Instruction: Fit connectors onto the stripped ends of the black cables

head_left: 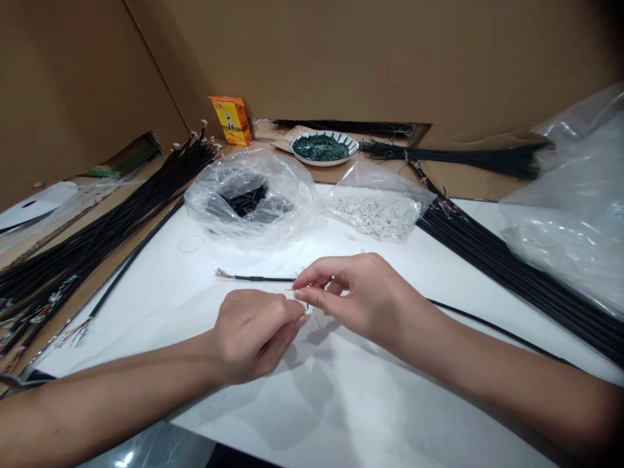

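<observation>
My left hand (260, 335) is closed, with a small white connector (308, 311) showing at the tips of its thumb and forefinger. My right hand (363, 289) pinches a thin wire (288, 290) between thumb and forefinger, close above the connector. A short bit of red wire shows between the hands. Just beyond them lies a black cable (263, 279) with a white plug (218, 272) and coloured wires at its left end. My right hand covers part of that cable's line; a black cable shows again beyond my right forearm.
A clear bag of black tubes (248, 198) and a bag of white connectors (377, 211) sit behind my hands. Bundles of black cables (131, 195) lie left and right (517, 273). A plate of dark green bits (324, 162) and an orange-yellow box (231, 121) stand near the cardboard wall.
</observation>
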The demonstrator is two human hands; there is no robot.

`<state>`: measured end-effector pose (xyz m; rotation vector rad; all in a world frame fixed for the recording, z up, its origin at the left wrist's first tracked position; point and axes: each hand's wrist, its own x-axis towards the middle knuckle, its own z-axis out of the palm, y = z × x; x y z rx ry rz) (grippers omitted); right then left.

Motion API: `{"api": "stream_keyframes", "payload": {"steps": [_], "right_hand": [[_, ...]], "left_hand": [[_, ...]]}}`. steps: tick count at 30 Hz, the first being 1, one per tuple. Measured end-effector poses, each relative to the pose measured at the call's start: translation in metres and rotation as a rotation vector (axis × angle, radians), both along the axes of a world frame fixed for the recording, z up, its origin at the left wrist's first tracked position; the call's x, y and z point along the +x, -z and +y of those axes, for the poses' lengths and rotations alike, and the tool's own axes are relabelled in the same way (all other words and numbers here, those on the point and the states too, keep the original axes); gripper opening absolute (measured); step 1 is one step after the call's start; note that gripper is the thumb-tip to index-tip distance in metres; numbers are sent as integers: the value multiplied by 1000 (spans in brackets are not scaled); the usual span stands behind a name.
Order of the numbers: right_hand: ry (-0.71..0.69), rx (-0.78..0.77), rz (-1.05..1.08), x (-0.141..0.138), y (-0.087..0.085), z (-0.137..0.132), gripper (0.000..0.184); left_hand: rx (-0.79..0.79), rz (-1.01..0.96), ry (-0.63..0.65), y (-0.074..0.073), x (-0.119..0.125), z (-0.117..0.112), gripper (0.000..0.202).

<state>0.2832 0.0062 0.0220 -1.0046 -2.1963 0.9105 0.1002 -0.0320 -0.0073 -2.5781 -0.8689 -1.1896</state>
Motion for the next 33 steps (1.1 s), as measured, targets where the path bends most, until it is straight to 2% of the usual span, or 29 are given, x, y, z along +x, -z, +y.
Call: {"api": "stream_keyframes", "payload": {"steps": [4,8,11,14,16,29,33], "right_hand": [[2,15,18,1,-3,-3,11],[-12,-12,121,-1,2,-3,11],[-10,-124,221,-2,10,-1,14],[-21,-262,306,-3,15,1,20],[-43,-314,364,-3,16,2,21],[-221,-589,397,-3,10,11,28],[-225,-650,390,-3,7,10,27]], "left_hand": [[-1,25,38,-2,0,-1,10],[-50,-71,-42,0,-1,-2,9],[-224,-252,-82,2,-2,0,10],[-447,-428,-51,3,-1,2,15],[-542,-494,-19,3,0,3,17],[-799,-617,37,5,-3,4,23],[-855,-658,83,6,-3,6,22]]}}
